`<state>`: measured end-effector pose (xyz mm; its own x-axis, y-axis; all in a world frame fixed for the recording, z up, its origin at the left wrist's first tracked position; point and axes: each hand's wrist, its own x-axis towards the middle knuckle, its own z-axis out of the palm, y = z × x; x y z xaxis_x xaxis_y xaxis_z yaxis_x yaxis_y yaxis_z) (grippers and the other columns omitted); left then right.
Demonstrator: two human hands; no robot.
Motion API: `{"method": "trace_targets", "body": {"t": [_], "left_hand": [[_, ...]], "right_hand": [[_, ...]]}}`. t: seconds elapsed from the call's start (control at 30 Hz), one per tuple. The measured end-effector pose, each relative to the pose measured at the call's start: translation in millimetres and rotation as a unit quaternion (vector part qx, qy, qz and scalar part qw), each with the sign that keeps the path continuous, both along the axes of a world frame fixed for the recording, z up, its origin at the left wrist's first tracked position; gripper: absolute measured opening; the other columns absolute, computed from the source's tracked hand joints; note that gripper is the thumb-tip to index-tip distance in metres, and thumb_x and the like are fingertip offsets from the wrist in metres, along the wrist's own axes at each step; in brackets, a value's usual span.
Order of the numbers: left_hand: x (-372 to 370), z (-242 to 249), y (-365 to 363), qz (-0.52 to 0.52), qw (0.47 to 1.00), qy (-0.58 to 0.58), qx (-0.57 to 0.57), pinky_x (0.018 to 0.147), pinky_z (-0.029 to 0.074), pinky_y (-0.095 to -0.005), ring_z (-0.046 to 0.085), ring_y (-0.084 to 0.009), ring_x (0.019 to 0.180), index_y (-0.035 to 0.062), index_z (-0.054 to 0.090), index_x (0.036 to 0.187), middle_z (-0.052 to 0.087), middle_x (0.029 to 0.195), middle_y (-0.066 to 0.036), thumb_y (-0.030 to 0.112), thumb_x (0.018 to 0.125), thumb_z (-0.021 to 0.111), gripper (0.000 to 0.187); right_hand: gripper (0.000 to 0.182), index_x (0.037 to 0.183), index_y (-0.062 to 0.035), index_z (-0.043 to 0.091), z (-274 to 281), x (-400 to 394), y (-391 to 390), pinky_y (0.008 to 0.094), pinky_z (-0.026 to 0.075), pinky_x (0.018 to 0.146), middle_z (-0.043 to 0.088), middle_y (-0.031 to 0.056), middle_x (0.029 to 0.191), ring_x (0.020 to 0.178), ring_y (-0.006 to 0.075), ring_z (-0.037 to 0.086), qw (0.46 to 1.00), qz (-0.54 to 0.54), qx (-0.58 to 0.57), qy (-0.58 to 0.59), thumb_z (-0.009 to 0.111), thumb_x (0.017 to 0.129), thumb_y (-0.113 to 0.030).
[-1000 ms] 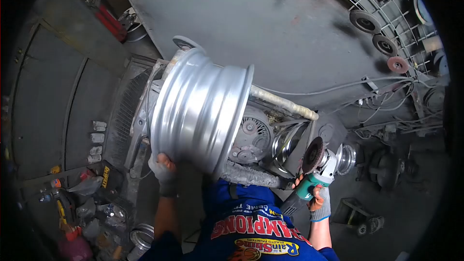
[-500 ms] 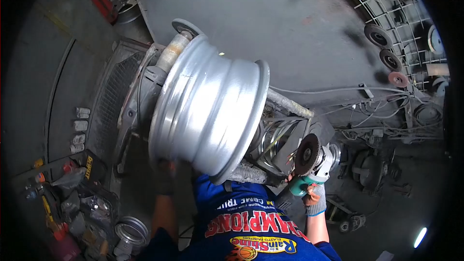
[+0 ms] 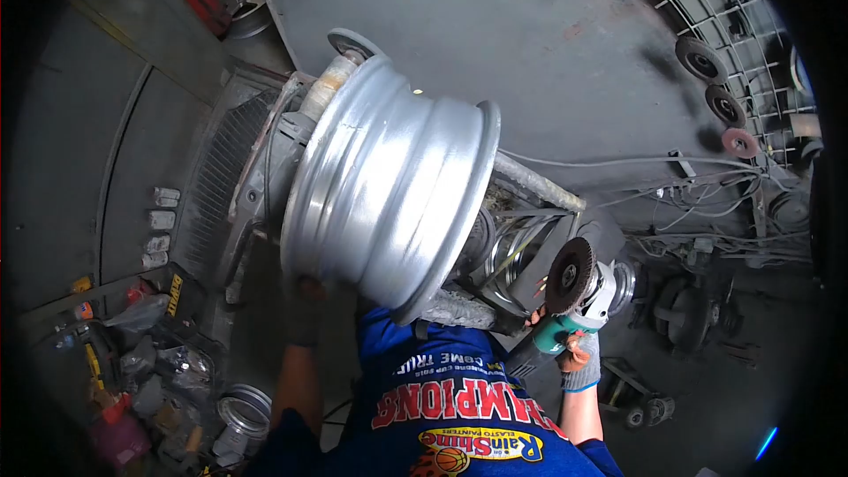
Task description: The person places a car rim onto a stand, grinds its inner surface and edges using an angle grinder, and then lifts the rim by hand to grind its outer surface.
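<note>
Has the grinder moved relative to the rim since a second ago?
No, hardly: the grinder sits just right of the rim, in the right hand, as before.

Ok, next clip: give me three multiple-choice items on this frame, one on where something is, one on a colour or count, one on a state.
1. Where is the left hand?
A. under the lower edge of the silver wheel rim
B. on the angle grinder
C. resting on the floor

2. How many discs hang on the wire rack at upper right?
A. one
B. three
C. six

3. How is the angle grinder held?
A. lying on the floor
B. gripped in the right hand, disc clear of the rim
C. disc pressed into the rim

Answers: 1 A, the gloved hand sits at the rim's bottom edge. 2 B, two dark discs and one reddish disc show there. 3 B, the gloved fingers wrap its green body and a gap separates disc and rim.
</note>
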<state>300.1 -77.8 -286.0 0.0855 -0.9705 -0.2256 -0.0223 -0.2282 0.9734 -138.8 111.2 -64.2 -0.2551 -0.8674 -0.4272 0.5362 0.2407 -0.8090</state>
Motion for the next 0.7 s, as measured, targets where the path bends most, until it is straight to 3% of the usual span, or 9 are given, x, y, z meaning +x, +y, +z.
{"method": "trace_targets", "body": {"t": [0.13,0.27,0.37,0.4,0.5,0.6,0.63,0.67,0.7], "left_hand": [[-10.4,65.9,-38.0,0.007,1.0,-0.029,-0.004,0.073,0.048,-0.0382,0.061,-0.024,0.078,0.0013,0.065,0.1,0.065,0.09,-0.012,0.031,0.099,0.058,0.031],[-59.6,222.5,-97.0,-0.03,0.982,-0.142,-0.122,0.074,0.049,-0.0393,0.063,-0.0258,0.08,-0.0002,0.067,0.102,0.068,0.093,-0.014,0.031,0.099,0.058,0.033],[-106.1,292.5,-133.8,-0.051,0.951,-0.289,-0.098,0.076,0.05,-0.04,0.065,-0.0272,0.081,-0.0012,0.068,0.103,0.07,0.095,-0.015,0.031,0.099,0.059,0.034],[-116.5,296.0,-138.5,-0.005,0.949,-0.3,-0.094,0.071,0.048,-0.0376,0.06,-0.0205,0.07,-0.0045,0.068,0.089,0.065,0.077,-0.009,0.031,0.1,0.06,0.038],[-101.3,249.6,-131.7,0.023,0.954,-0.198,-0.222,0.07,0.047,-0.0367,0.055,-0.016,0.07,-0.0062,0.066,0.09,0.061,0.076,-0.006,0.03,0.104,0.054,0.041],[-67.7,182.4,-97.3,0.113,0.908,-0.288,-0.284,0.086,0.051,-0.0362,0.063,-0.0228,0.095,-0.0105,0.062,0.11,0.067,0.106,-0.015,0.033,0.108,0.042,0.048],[-68.1,179.0,-84.7,0.103,0.975,-0.109,-0.162,0.095,0.047,-0.0378,0.058,-0.0263,0.107,-0.0086,0.053,0.123,0.06,0.119,-0.017,0.03,0.108,0.037,0.044],[-68.4,175.5,-72.0,0.137,0.988,0.066,-0.03,0.103,0.043,-0.0393,0.054,-0.0299,0.119,-0.0068,0.043,0.136,0.054,0.132,-0.02,0.027,0.108,0.031,0.045],[-48.7,111.0,-64.4,0.153,0.979,-0.059,-0.123,0.099,0.045,-0.0366,0.054,-0.0267,0.114,-0.0034,0.043,0.136,0.055,0.126,-0.015,0.035,0.107,0.034,0.048]], "right_hand": [[0.091,0.131,0.0003,0.052,30.1,19.9,-24.7,0.0526,0.047,0.095,0.059,0.0157,0.12,0.11,0.0371,0.059,1.0,-0.013,0.0,0.025,0.092,0.06,-0.039],[0.087,0.134,0.0017,0.05,13.8,21.3,-15.5,0.0518,0.05,0.094,0.061,0.0182,0.118,0.106,0.0378,0.062,0.998,-0.044,-0.007,0.037,0.089,0.064,-0.033],[0.088,0.137,0.0019,0.049,15.4,29.4,-21.5,0.052,0.051,0.095,0.061,0.0195,0.12,0.107,0.0376,0.062,0.998,-0.033,-0.057,0.014,0.088,0.066,-0.032],[0.086,0.137,0.002,0.049,3.3,26.0,-18.3,0.0524,0.051,0.094,0.061,0.0194,0.119,0.107,0.0377,0.062,0.997,-0.034,-0.062,0.011,0.087,0.067,-0.031],[0.084,0.137,0.0023,0.048,0.4,23.3,-11.5,0.0524,0.051,0.093,0.061,0.0189,0.118,0.107,0.0379,0.061,0.997,-0.048,-0.067,-0.001,0.086,0.069,-0.031],[0.086,0.138,0.0024,0.047,-8.5,21.3,-7.0,0.0503,0.05,0.092,0.06,0.0171,0.118,0.11,0.0366,0.06,0.996,-0.06,-0.062,-0.027,0.086,0.07,-0.034],[0.087,0.138,0.002,0.046,1.6,28.0,-12.0,0.0501,0.05,0.092,0.06,0.0166,0.118,0.11,0.0357,0.059,0.994,-0.07,-0.081,-0.014,0.087,0.071,-0.034],[0.09,0.139,0.0004,0.046,-2.7,26.2,-7.0,0.0495,0.049,0.092,0.06,0.0156,0.118,0.109,0.0345,0.058,0.995,-0.07,-0.072,-0.011,0.088,0.07,-0.039],[0.092,0.139,-0.0012,0.046,-6.8,24.5,-1.8,0.049,0.049,0.093,0.059,0.0147,0.118,0.109,0.0332,0.058,0.996,-0.07,-0.063,-0.008,0.089,0.069,-0.043]]}}
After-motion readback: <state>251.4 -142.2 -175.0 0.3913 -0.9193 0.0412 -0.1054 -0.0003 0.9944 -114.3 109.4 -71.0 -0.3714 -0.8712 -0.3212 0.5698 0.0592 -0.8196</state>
